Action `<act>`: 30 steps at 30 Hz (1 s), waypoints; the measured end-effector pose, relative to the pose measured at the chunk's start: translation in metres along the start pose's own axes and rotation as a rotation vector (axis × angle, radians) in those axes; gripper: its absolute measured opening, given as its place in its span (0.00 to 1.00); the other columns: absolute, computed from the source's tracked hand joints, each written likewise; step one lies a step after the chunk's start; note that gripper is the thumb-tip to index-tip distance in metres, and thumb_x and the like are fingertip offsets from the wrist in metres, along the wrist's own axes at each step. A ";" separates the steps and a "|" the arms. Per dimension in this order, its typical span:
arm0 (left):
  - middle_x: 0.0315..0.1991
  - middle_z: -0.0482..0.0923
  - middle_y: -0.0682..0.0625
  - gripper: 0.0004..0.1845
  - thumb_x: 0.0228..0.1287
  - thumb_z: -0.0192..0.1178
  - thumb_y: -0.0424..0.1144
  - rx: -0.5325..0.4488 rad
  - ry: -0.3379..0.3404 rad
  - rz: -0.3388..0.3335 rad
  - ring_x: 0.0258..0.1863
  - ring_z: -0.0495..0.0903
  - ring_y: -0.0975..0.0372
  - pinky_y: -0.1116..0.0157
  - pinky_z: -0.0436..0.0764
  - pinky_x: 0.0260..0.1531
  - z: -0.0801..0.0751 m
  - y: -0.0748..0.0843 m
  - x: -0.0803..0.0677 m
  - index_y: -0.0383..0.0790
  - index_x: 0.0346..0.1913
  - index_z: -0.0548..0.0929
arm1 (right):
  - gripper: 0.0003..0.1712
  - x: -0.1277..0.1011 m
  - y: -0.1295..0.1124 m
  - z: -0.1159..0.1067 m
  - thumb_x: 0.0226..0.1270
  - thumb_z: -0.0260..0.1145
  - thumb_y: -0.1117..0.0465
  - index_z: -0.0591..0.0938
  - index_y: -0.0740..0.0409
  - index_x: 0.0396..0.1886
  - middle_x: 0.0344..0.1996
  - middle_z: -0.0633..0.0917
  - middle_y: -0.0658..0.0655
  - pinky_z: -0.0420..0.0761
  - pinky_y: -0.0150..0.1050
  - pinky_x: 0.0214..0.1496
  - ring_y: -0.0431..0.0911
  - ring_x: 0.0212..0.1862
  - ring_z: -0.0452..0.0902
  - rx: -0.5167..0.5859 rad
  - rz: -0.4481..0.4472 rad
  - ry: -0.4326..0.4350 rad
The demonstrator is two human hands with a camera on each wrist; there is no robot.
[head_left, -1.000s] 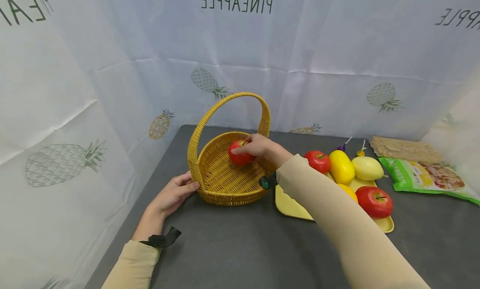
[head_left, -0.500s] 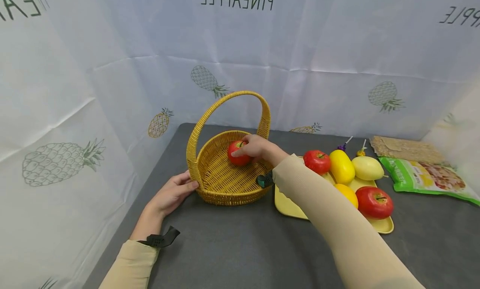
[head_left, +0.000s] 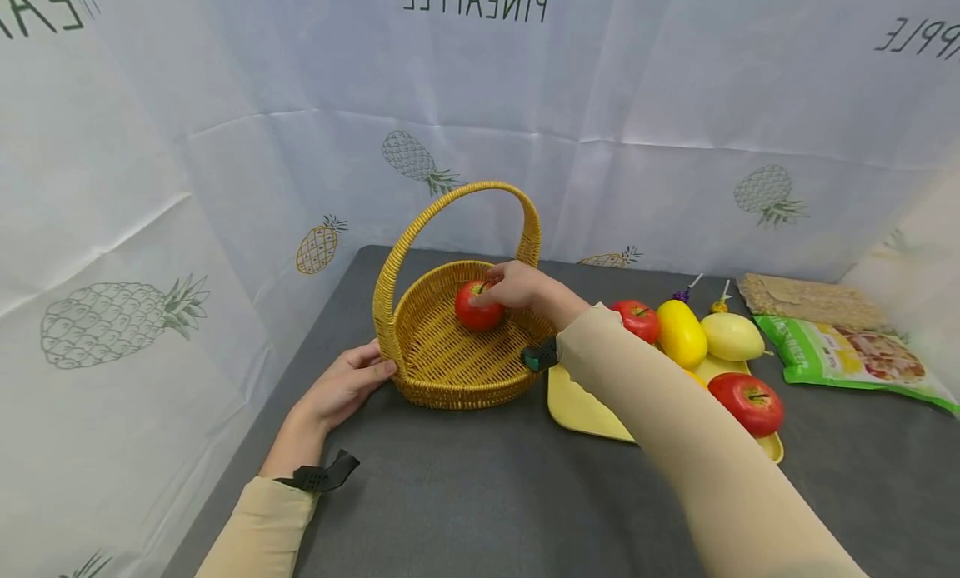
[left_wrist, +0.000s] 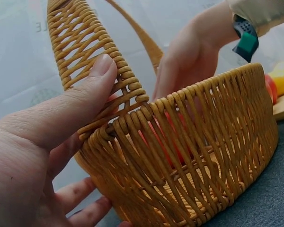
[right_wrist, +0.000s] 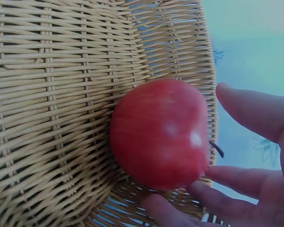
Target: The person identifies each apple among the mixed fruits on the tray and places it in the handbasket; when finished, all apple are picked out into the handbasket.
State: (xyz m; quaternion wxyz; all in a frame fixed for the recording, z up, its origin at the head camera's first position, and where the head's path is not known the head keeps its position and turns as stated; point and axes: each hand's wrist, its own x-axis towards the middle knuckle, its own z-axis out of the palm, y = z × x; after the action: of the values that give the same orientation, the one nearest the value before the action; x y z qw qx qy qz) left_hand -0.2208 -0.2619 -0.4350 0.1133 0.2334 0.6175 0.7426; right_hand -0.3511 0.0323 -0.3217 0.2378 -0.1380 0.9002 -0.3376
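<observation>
A yellow wicker basket (head_left: 465, 397) with a tall arched handle stands on the dark table. My left hand (head_left: 348, 388) holds its left side, the thumb (left_wrist: 97, 78) lying over the foot of the handle and the other fingers against the outer wall. Inside, toward the back, a red apple (head_left: 474, 310) rests on the woven floor by the basket wall. My right hand (head_left: 517, 285) reaches in beside this apple; in the right wrist view the thumb is apart from it, and the loosely spread fingers (right_wrist: 232, 182) are right at its lower side.
Right of the basket, a yellow tray (head_left: 581, 407) carries red apples (head_left: 746, 403), a yellow mango-like fruit (head_left: 681, 335) and a pale yellow fruit (head_left: 732, 336); my right sleeve partly covers it. Farther right lie a green food bag (head_left: 862, 361) and a flat tan packet (head_left: 813, 301).
The right hand has loosened from the red apple and shifted slightly up and right. The apple stays in the basket. The left hand keeps its hold on the basket.
</observation>
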 end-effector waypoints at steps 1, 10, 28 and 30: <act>0.66 0.75 0.55 0.19 0.78 0.57 0.31 0.001 0.003 -0.004 0.67 0.72 0.58 0.66 0.74 0.63 0.000 0.000 -0.001 0.51 0.64 0.83 | 0.47 -0.003 0.000 -0.001 0.68 0.72 0.46 0.63 0.56 0.80 0.75 0.65 0.60 0.72 0.52 0.68 0.57 0.73 0.62 0.012 -0.001 -0.001; 0.68 0.74 0.52 0.18 0.77 0.58 0.32 0.019 0.007 -0.020 0.69 0.70 0.54 0.65 0.74 0.63 -0.001 0.002 0.001 0.50 0.63 0.84 | 0.45 -0.037 0.001 -0.010 0.69 0.71 0.44 0.66 0.58 0.78 0.73 0.69 0.59 0.73 0.52 0.68 0.55 0.66 0.72 0.073 -0.061 -0.015; 0.68 0.73 0.53 0.19 0.78 0.57 0.32 0.020 0.016 -0.016 0.68 0.71 0.55 0.66 0.74 0.63 -0.005 0.002 -0.002 0.51 0.65 0.83 | 0.39 -0.087 0.028 -0.013 0.73 0.67 0.45 0.68 0.57 0.76 0.69 0.73 0.57 0.70 0.55 0.70 0.56 0.62 0.77 0.249 -0.090 0.031; 0.70 0.71 0.49 0.19 0.78 0.57 0.32 0.019 0.018 -0.021 0.69 0.70 0.54 0.65 0.74 0.64 -0.004 0.002 -0.001 0.50 0.65 0.83 | 0.38 -0.094 0.035 -0.015 0.74 0.67 0.45 0.69 0.57 0.76 0.70 0.73 0.59 0.70 0.56 0.70 0.59 0.63 0.77 0.257 -0.091 0.043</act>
State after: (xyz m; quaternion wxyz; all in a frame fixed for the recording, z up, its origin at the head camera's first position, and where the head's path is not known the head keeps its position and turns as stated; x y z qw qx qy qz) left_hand -0.2217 -0.2660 -0.4342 0.1134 0.2209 0.6278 0.7377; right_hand -0.2826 0.1047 -0.3041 0.2185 -0.1398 0.8473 -0.4634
